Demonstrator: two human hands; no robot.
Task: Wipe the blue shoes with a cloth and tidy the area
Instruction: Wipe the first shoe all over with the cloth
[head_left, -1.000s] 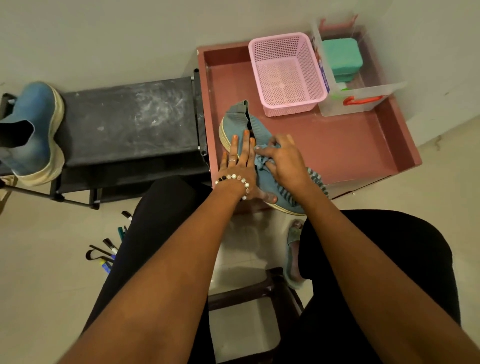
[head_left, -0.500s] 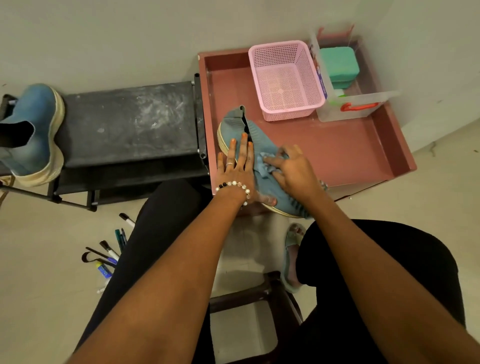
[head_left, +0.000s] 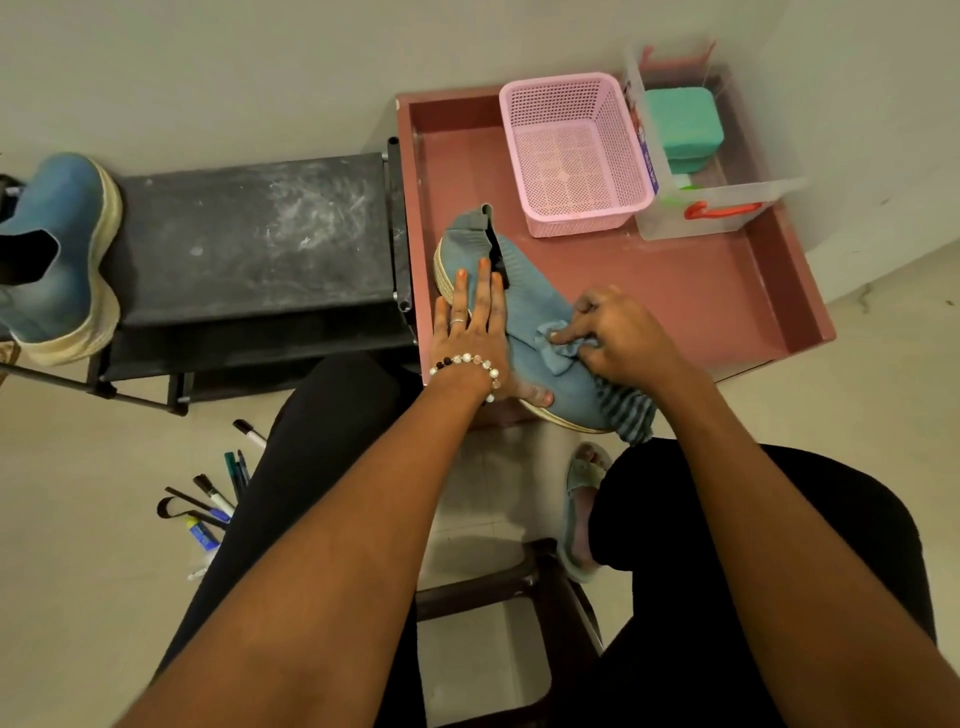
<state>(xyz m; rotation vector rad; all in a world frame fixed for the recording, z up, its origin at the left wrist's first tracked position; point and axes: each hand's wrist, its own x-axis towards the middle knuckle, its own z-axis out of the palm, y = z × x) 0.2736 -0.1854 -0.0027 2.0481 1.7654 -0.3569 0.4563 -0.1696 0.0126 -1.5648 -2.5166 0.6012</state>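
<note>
Fingers (head_left: 563, 338) of the right hand (head_left: 618, 332) are curled and pinch a crumpled blue-grey striped cloth (head_left: 558, 349) against the upper of a blue knitted slip-on shoe with a pale sole (head_left: 530, 306), while the left hand (head_left: 470, 322) lies flat along the shoe's near side, fingers straight and close together, thumb hooked under the toe end. A striped tail of the cloth hangs past the shoe's toe. The shoe lies in the near left corner of a shallow dusty-pink rectangular tray (head_left: 727, 291), its toe jutting over the tray's near edge. At the tray's far side stand a pink perforated plastic basket (head_left: 571, 156) and, just right of it, a clear plastic box (head_left: 727, 208) holding a green sponge (head_left: 683, 122). Left of the tray, touching it, is a black dusty shoe rack (head_left: 249, 234), and a second blue shoe (head_left: 57, 260) sits on its far left end. Pens and markers (head_left: 218, 493) lie scattered on the floor well to the tray's near left.
</note>
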